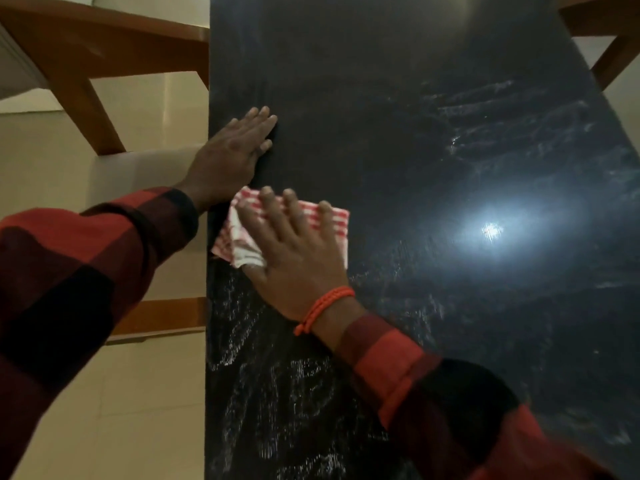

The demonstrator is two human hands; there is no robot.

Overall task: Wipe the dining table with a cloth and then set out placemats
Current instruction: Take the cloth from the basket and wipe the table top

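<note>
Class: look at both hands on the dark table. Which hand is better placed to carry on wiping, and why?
The right hand: its flat fingers press the checked cloth onto the table. The left hand rests flat at the table's edge, off the cloth.

Floor: pale cream tiles, faint grout lines, visible left of the dark tabletop. Wooden chair, reddish-brown, upper left, its slanted leg reaching the floor. Second wooden chair upper right, only partly in frame. Wooden rail at mid-left, butting against the tabletop edge. Lighting dim and warm; one bright light reflection at right.
</note>
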